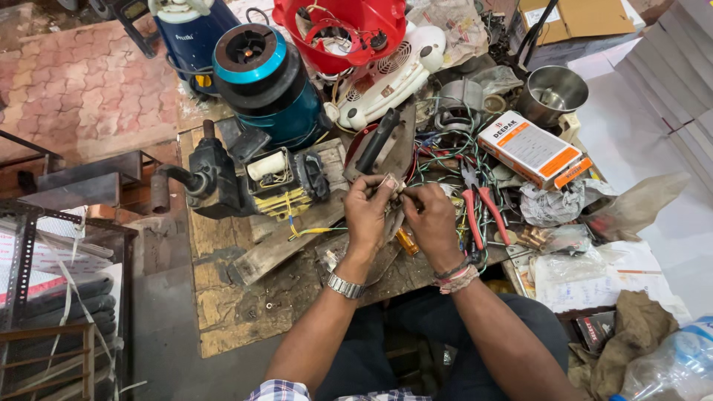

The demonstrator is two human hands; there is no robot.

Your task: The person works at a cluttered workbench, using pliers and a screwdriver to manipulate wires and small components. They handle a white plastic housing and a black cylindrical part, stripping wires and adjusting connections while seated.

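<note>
The left hand [366, 210] and the right hand [429, 217] met over the middle of the worktop [223, 312], both pinched on a small part [391, 186] held between the fingertips, just above the cluttered wood. What the part was could not be told; it looked pale, thin and partly hidden by the thumbs. Each grip was closed on it, the left from the part's left end and the right from its right end.

Judging by its size, the part was light and probably stiff but delicate, so a fingertip pinch at its edges suited it better than a full fist; a hard squeeze might have bent it. Thin wires [445, 160] lay tangled just behind the hands and could snag.

An orange-handled tool [405, 241] lay under the hands. Red pliers [483, 212] sat just right of the right hand. A black motor block [215, 178] with a coil [278, 182] stood to the left, well clear of the left hand. A white and orange box [533, 150] lay farther right, beside a steel cup [553, 93].
</note>
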